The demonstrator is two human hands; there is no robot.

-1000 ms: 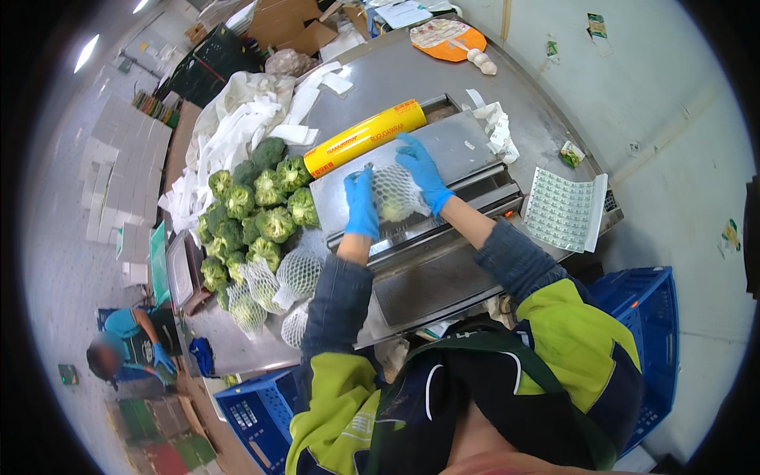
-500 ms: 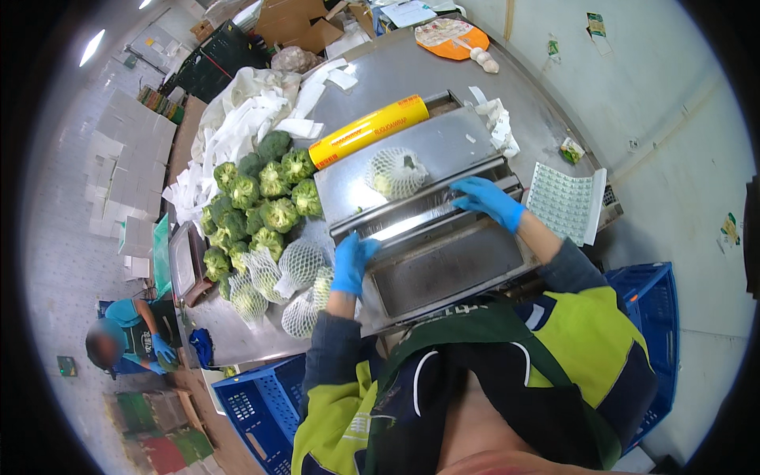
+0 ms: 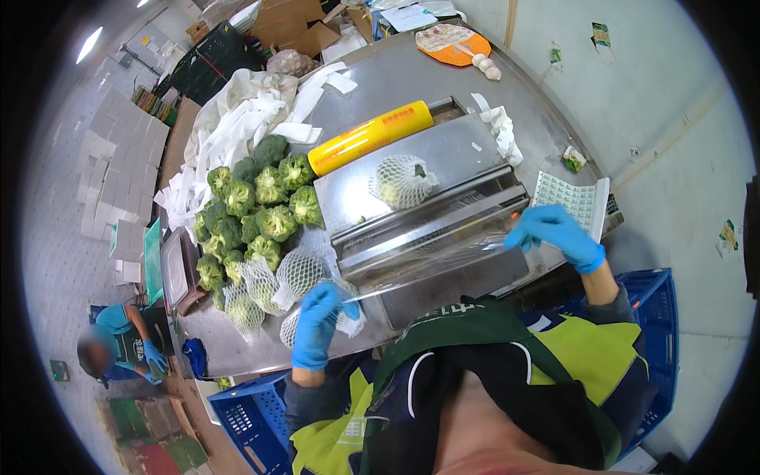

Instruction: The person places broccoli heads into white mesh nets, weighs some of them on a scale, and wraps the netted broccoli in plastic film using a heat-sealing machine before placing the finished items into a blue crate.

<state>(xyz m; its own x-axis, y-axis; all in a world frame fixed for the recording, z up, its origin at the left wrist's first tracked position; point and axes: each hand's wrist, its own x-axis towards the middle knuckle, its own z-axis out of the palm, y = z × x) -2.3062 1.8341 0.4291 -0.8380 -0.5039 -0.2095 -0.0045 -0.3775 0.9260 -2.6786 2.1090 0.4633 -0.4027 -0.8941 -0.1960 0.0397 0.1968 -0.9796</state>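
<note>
A clear sheet of cling film [image 3: 443, 261] stretches between my two blue-gloved hands, over the front of a steel wrapping machine [image 3: 348, 194]. My left hand [image 3: 317, 321] pinches the film's left corner, close to the netted broccoli. My right hand [image 3: 558, 233] pinches the right corner, beside the machine's right end. One broccoli head in a white foam net [image 3: 402, 182] rests on the machine's flat top. A yellow film roll [image 3: 370, 137] lies along its back. To the left, several bare broccoli heads [image 3: 273, 186] are piled, with several netted ones [image 3: 301, 273] in front of them.
White foam nets [image 3: 229, 119] lie heaped behind the broccoli. A label sheet [image 3: 566, 202] is at the right, and an orange fan [image 3: 451, 41] at the back. Blue crates [image 3: 253, 419] stand below the table edge. A co-worker [image 3: 127, 344] in blue gloves is at the far left.
Both hands have drawn back toward me from the machine's bar, pulling the film out. My right hand has also moved right, and my left hand a little left.
</note>
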